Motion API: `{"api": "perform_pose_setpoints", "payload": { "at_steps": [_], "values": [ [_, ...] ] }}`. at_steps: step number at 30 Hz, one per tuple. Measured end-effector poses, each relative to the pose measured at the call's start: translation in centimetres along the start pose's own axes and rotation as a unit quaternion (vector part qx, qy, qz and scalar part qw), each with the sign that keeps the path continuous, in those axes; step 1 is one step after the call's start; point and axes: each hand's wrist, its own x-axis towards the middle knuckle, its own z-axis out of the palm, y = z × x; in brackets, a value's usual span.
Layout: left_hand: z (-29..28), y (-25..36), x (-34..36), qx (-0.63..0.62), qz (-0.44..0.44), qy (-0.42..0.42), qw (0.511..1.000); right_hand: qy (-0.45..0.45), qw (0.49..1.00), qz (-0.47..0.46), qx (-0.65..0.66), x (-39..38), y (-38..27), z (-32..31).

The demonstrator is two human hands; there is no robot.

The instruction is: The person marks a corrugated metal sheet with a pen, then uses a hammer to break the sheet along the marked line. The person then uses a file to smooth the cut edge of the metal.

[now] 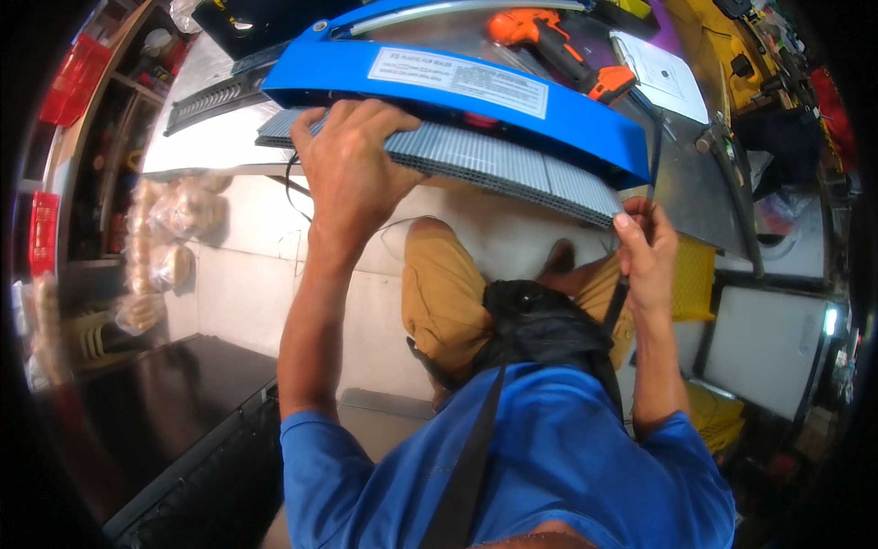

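Since they look stiff and are probably light, fluted grey plastic sheets [498, 160] at twelve o'clock should suit end grips: left hand [352, 160] clamped on them, right hand [651, 252] closed on black strap [618, 298] at three.

A long machine [457, 82] is being seen over the table [695, 183]. Ribbed sheets [494, 156] are being partly covered by its near side. Their left part is being held by the left hand [352, 165]; beside their right end, a strap [655, 151] is being held in the right hand [649, 247]. Farther off, a drill [549, 41] is being held up by the table, left of some paper [663, 73].
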Motion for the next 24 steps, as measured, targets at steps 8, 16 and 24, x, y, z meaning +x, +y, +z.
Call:
{"api": "perform_pose_setpoints", "payload": {
  "at_steps": [8, 16, 24],
  "values": [
    [-0.7, 0.4, 1.7, 0.021, -0.037, -0.083, 0.996, 0.025, 0.999, -0.005, -0.019, 0.8, -1.2, 0.2],
    [-0.4, -0.2, 1.4, 0.012, -0.022, -0.056, 0.998, 0.038, 0.999, 0.003, -0.016, 0.8, -1.1, 0.6],
    [-0.2, -0.4, 1.4, -0.009, -0.017, -0.041, 0.999, 0.039, 0.999, 0.007, -0.028, 0.7, -1.2, 0.5]
  ]
}}
